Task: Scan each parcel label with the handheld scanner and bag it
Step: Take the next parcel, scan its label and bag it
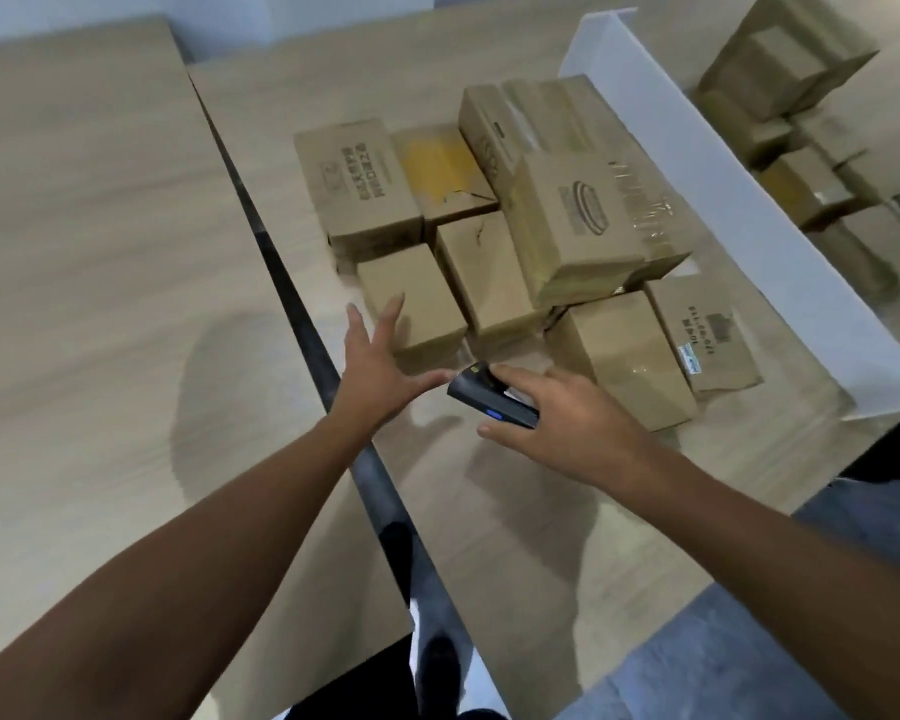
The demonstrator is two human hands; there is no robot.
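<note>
Fingers (392, 317) of left hand (380, 366) are spreading wide and straight, gripping nothing. Tips are hovering at the near edge of small plain parcel (427, 293); contact unclear, frame is blurring there. Left thumb is pointing right, toward scanner (489, 400).

Right hand (572, 423) is holding the scanner. Index finger (515, 375) is lying straight along its top and the thumb is pressing from the near side. Other fingers are out of view, so can't tell their curl. Scanner is dark grey with a blue light glowing on its side. It is sitting low over right table (541, 537), nose aiming left, just beside the small plain parcel's near corner.

Outward: parcels are sitting packed together on the right table.
- printed parcel (359, 179) is sitting behind the small one
- yellow-taped parcel (440, 166) is sitting beside that
- logo parcel (578, 226) is lying tilted on top of the others
- near parcel (619, 345) and labelled parcel (697, 330) are sitting just beyond the right hand

White panel (723, 189) is standing along the cluster's right side, with far parcels (801, 148) lying beyond it. Left table (74, 252) is sitting alongside, with dark gap (302, 314) running between the two tables. Both bare forearms are reaching in from the bottom edge.
</note>
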